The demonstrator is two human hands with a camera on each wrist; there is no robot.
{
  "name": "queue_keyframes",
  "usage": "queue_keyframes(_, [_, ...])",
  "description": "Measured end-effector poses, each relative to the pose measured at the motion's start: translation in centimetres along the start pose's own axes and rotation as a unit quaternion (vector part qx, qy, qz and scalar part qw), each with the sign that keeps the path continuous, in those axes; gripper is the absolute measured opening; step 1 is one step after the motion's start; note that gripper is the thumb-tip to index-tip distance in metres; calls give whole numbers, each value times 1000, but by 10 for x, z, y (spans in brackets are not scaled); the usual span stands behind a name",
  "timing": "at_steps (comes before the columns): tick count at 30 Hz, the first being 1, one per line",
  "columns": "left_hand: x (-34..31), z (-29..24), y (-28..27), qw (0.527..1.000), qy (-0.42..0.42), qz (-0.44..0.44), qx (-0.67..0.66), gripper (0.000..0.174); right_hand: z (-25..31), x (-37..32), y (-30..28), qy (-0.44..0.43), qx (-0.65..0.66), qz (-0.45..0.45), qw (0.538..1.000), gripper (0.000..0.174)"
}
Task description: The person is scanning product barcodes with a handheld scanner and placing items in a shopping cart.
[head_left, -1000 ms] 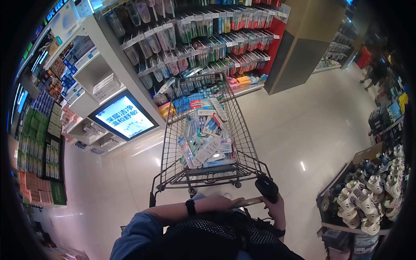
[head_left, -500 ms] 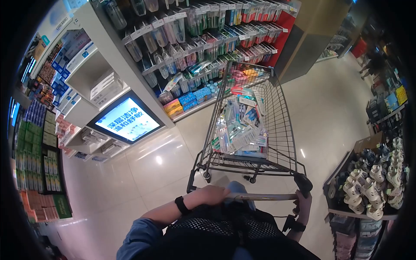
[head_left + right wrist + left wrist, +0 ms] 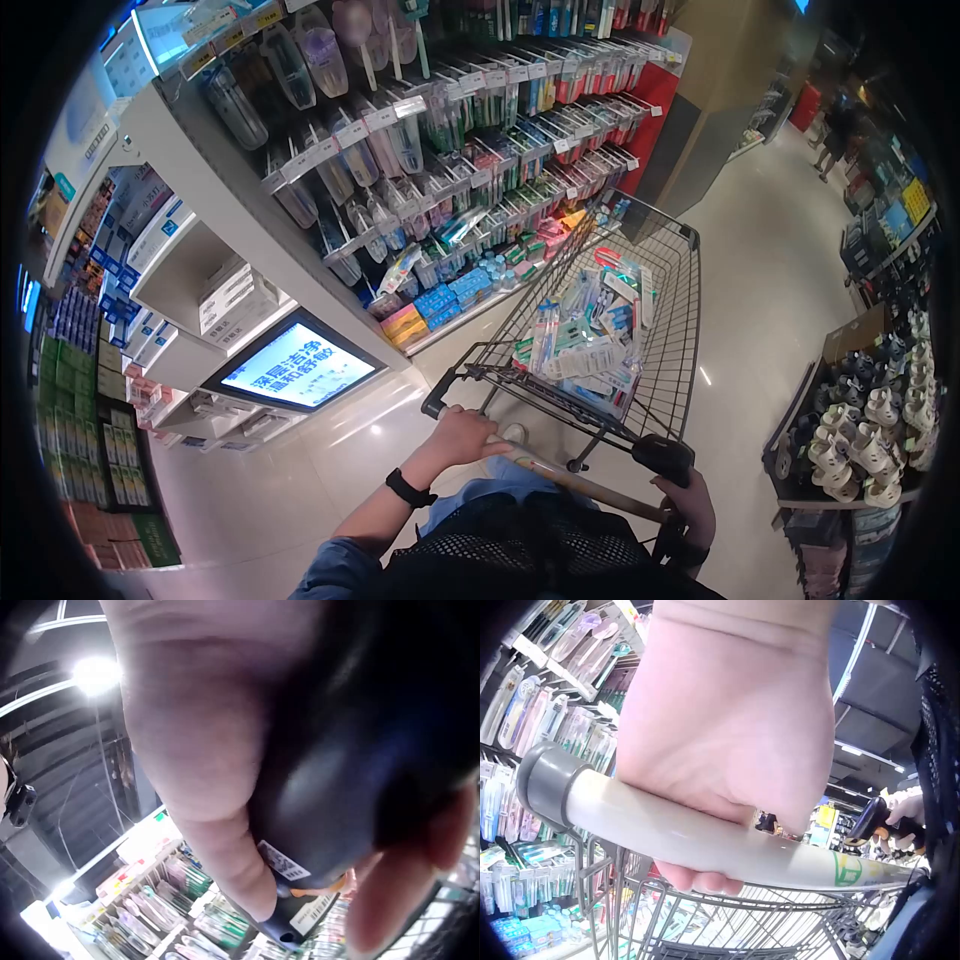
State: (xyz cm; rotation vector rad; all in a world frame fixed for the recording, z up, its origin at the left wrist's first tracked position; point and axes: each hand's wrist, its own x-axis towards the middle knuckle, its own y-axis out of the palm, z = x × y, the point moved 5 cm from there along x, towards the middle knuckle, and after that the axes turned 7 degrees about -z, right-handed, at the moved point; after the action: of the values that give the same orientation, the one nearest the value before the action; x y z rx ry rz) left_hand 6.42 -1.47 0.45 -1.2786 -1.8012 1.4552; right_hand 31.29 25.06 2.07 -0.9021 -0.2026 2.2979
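Observation:
A wire shopping cart [image 3: 690, 330] stands in front of me, angled to the right. Packaged toothbrushes [image 3: 590, 340] lie heaped in its basket. My left hand [image 3: 465, 438] grips the left part of the pale cart handle [image 3: 570, 478]; in the left wrist view its fingertips [image 3: 709, 882] curl out beneath the bar. At the handle's right end, my right hand [image 3: 690, 505] holds a black handheld scanner [image 3: 663, 457]. Close up in the right wrist view, thumb and fingers wrap that scanner [image 3: 322, 802], which carries a code label, a barcode sticker and an orange part.
Pegboard shelves of hanging toothbrushes [image 3: 480, 170] rise ahead and left. A lit screen [image 3: 300, 362] sits in the white shelf end at left. On the right, a stand of clogs [image 3: 850, 440] borders the aisle floor [image 3: 745, 300]. A pillar [image 3: 680, 130] stands beyond the cart; a distant person [image 3: 838, 135] is at upper right.
The cart has swung to the right in view, and its front has turned away from the shelves. My left hand has gone leftward along the handle. Both hands keep their hold.

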Motion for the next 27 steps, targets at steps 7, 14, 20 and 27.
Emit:
queue_keyframes(7, [49, 73, -13, 998, 0, -65, 10, 43, 82, 54, 47, -8, 21, 70, 997, 32])
queue_keyframes(14, [82, 117, -38, 998, 52, 6, -20, 38, 108, 53, 54, -5, 39, -47, 998, 28])
queue_keyframes(20, [140, 164, -68, 935, 185, 293, -78, 42, 97, 20, 56, 53, 85, -281, 955, 30])
queue_keyframes(27, [373, 422, -143, 778, -210, -396, -441, 54, 91, -4, 101, 93, 136, -379, 910, 26])
